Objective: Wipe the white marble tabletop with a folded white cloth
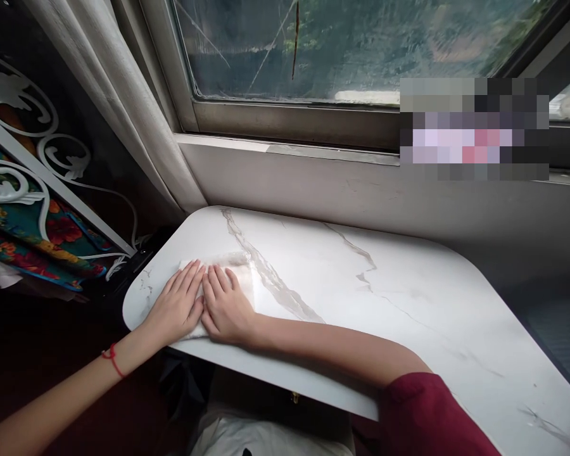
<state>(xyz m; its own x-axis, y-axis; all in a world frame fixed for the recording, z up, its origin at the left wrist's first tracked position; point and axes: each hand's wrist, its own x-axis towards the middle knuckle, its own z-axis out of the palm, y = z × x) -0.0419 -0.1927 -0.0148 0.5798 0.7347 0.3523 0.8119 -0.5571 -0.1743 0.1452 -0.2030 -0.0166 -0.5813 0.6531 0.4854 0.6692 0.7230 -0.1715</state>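
Observation:
A white cloth [244, 278] lies spread on the left end of a white marble-patterned tabletop [304, 253]. My left hand [178, 304] rests flat on the cloth's left part, fingers stretched out and pointing away from me. Right beside it, my right hand [225, 304] presses flat on the cloth too, the thumbs of both hands close together. Part of the cloth is hidden under my palms, and its edges show behind, to the right and in front of the hands.
A window [351, 57] and its sill [285, 151] run behind the table. To the left hang a pale curtain [109, 95] and a white scrolled metal frame [61, 171] with floral fabric [61, 234] behind it. A pixelated patch covers the sill's right part.

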